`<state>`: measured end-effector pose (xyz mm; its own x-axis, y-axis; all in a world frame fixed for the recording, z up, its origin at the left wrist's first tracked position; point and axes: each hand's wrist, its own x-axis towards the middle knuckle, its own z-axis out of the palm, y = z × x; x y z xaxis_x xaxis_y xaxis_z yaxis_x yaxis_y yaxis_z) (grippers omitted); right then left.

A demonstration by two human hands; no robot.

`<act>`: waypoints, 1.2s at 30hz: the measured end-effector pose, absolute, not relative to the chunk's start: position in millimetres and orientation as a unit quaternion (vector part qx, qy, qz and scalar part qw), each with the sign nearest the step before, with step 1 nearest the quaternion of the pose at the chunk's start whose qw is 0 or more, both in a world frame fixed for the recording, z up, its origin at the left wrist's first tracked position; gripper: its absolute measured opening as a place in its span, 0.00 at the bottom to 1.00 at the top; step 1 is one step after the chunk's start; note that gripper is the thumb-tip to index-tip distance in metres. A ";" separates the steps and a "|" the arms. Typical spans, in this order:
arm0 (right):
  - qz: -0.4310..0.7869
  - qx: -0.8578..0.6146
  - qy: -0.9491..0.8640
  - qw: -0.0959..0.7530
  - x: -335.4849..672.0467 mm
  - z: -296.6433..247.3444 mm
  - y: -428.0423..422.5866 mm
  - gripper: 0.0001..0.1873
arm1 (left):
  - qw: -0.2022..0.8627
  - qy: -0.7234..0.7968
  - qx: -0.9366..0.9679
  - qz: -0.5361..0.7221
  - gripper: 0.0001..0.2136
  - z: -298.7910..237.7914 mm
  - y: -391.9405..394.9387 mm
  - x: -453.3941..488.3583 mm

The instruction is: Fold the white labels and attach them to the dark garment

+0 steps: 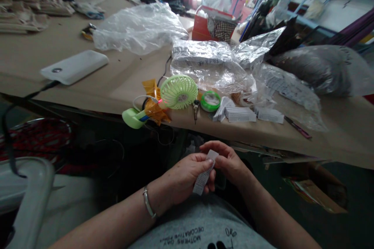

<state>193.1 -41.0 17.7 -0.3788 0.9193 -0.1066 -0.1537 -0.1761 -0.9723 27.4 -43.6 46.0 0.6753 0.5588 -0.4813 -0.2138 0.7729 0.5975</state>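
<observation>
A narrow white printed label (202,180) lies slanted in my left hand (191,169), pinched under the thumb; I cannot tell whether it is one piece or a thin stack. My right hand (232,163) is curled close against the label's upper end, thumb and fingers bent together. What sits between those fingers, if anything, is hidden. Both hands are held over my lap, in front of the table edge. On the table edge beyond them lie folded stacks of similar white labels (240,114), with another white stack (270,115) to their right.
A green fan (179,92), a small screwdriver-like tool (195,111) and a round green container (210,101) line the table edge (330,144). Clear plastic bags (210,66) spread behind. Dark tweezers-like tool (298,127) lies right; a white power bank (76,67) lies left.
</observation>
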 end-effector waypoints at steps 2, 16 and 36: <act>0.556 -0.438 -0.568 0.420 194.8 24.1 -42.4 0.18 | 0.874 0.342 0.249 0.239 0.10 46.6 -42.1 26.8; 0.243 -0.480 -0.761 0.363 187.3 32.8 -44.6 0.15 | 0.865 0.346 0.241 0.271 0.09 39.6 -39.1 25.1; 0.572 -0.507 -0.491 0.418 161.6 33.2 -15.1 0.11 | 0.763 0.441 0.322 0.346 0.10 45.1 -32.9 19.3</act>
